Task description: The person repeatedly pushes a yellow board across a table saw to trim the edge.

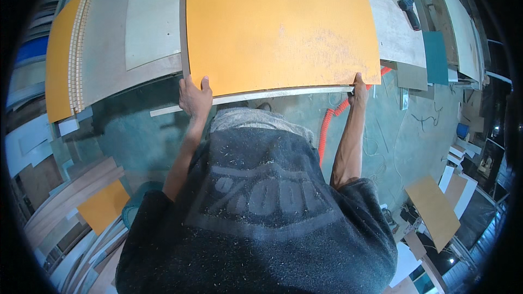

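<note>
Outstretched, left hand (196, 98) and right hand (358, 91) pinch the orange panel (272, 27) at its near corners; faded print (267, 195) marks the shirt (256, 258)

A dull green floor (389, 141) is spreading below, with a dark cable (426, 119) lying in loose bends on its right part; a long, pale grey tabletop (106, 60) is running across the upper view, its front edge curving toward the rim; planks and sheets (71, 190) are crowding the lower left in an overlapping pile; white and brown panels (455, 188) are standing close together at the right, near a tilted tan board (434, 213); small bright lights (496, 128) are shining at the far right, where the surroundings are sitting in deep shadow.
</note>
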